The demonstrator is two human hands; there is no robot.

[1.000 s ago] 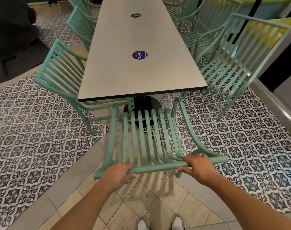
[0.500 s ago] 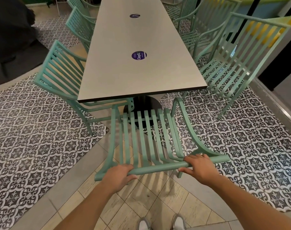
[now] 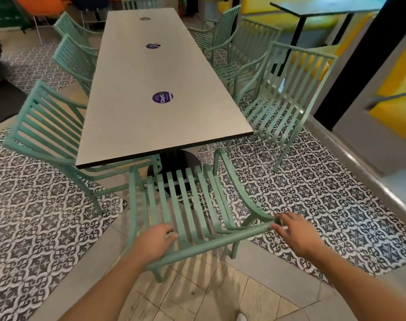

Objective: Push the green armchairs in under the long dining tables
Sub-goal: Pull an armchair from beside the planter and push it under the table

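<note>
We stand behind the end armchair [image 3: 188, 205], whose seat front sits just under the short edge of the long table [image 3: 151, 93]. Our left hand [image 3: 154, 243] curls over the top rail; whether it fully grips is unclear. Our right hand [image 3: 292, 232] rests loose-fingered at the rail's end. We should grip with both and push evenly, keeping the armrests clear of the tabletop.
</note>
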